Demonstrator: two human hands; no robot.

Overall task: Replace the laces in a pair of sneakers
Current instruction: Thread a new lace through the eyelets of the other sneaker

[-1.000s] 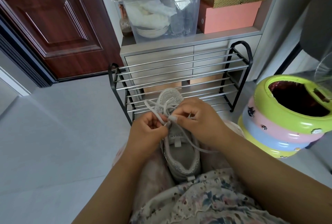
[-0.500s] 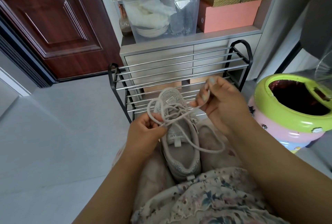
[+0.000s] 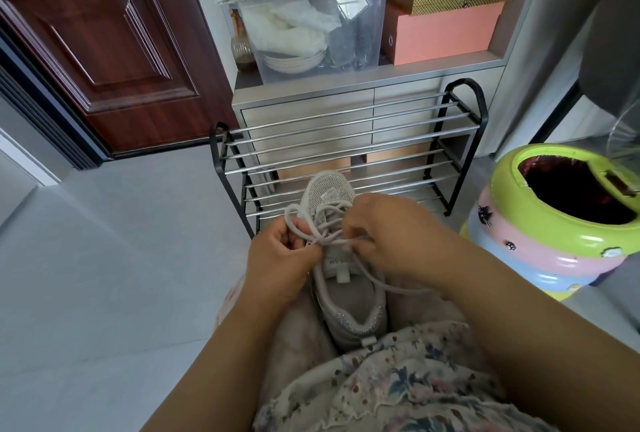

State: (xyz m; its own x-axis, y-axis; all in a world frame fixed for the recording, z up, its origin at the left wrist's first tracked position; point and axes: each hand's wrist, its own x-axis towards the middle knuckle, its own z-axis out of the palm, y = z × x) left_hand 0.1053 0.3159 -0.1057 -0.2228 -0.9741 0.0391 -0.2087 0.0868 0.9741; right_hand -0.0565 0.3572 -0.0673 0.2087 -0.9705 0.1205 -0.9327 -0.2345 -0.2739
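Sneaker (image 3: 349,303) lengthwise on the lap, toe toward the shoe rack (image 3: 349,140) ahead. Left hand (image 3: 277,258) at its left, right hand (image 3: 391,237) at its right, lace (image 3: 388,284) between. Cabinet (image 3: 346,99) behind the rack, storage bin (image 3: 311,33) and boxes (image 3: 446,26) on top. Door (image 3: 104,50) far left, trash can (image 3: 561,220) right.

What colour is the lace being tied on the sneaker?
Pale grey-white lace, close to the sneaker's own grey; head view.
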